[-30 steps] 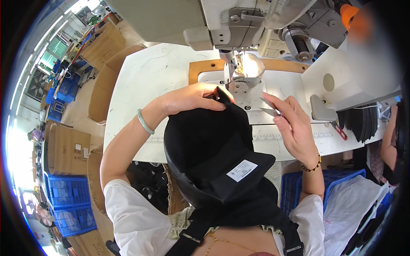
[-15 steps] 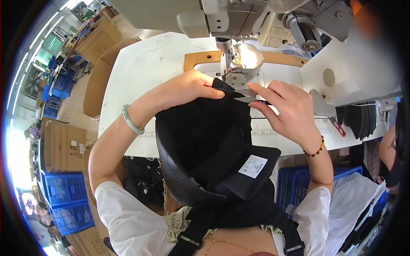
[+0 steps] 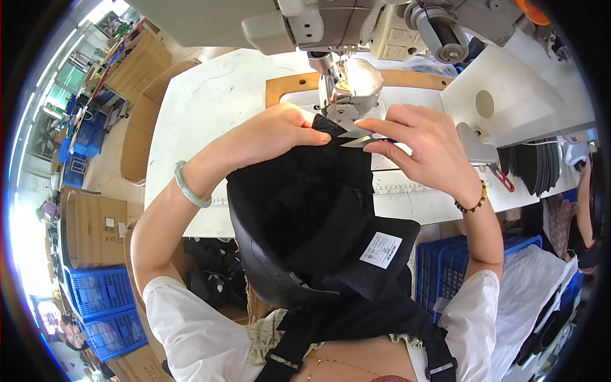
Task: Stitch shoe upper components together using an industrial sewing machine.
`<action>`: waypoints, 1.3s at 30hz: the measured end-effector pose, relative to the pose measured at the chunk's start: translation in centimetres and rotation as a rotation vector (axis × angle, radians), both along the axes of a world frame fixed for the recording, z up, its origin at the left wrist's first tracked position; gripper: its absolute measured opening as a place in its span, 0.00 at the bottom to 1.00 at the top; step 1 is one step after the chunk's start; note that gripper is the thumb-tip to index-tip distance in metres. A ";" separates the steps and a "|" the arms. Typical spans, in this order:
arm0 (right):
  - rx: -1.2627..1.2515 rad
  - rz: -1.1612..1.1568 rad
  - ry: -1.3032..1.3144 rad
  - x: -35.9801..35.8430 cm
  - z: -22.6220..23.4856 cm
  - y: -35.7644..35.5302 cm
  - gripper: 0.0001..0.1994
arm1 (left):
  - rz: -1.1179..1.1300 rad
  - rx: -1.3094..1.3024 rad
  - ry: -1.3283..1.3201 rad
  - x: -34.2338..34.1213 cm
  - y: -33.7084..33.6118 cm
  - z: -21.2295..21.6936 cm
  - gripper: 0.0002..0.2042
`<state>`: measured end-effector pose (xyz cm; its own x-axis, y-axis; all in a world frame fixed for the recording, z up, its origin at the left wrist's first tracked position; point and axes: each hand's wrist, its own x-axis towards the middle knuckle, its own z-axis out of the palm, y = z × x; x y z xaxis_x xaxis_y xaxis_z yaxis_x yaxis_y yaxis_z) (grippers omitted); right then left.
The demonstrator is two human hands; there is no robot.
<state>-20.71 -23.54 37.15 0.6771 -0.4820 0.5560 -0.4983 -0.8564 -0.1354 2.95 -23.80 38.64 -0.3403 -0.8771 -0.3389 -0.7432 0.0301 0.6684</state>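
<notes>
A black fabric piece (image 3: 299,210), shaped like a bag with a dark smooth outer side, lies bunched between my arms and the sewing machine. On its flap is a white printed label (image 3: 380,249). My left hand (image 3: 289,132) pinches its upper edge, where a textured black strip shows. In my right hand (image 3: 417,143) are small metal thread snips (image 3: 358,137), their blades apart and pointing left at that edge. Whether the blades touch the fabric I cannot tell. Just beyond both hands stands the lit needle area of the sewing machine (image 3: 350,86).
The white machine table (image 3: 197,127) spreads under the work. Red-handled scissors (image 3: 503,178) and a stack of black pieces (image 3: 531,169) are at right. Blue crates (image 3: 105,286) and cardboard boxes (image 3: 95,229) stand left; a blue crate (image 3: 439,274) is low at right. Another person's arm (image 3: 583,197) shows far right.
The snips' blades have spread apart and sit slightly left of before. The view has shifted a little; my left hand keeps its pinch on the fabric.
</notes>
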 end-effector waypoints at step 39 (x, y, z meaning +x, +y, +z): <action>-0.076 0.031 0.156 -0.1 1.3 -0.7 0.12 | -0.043 -0.024 0.020 -0.5 0.1 0.3 0.19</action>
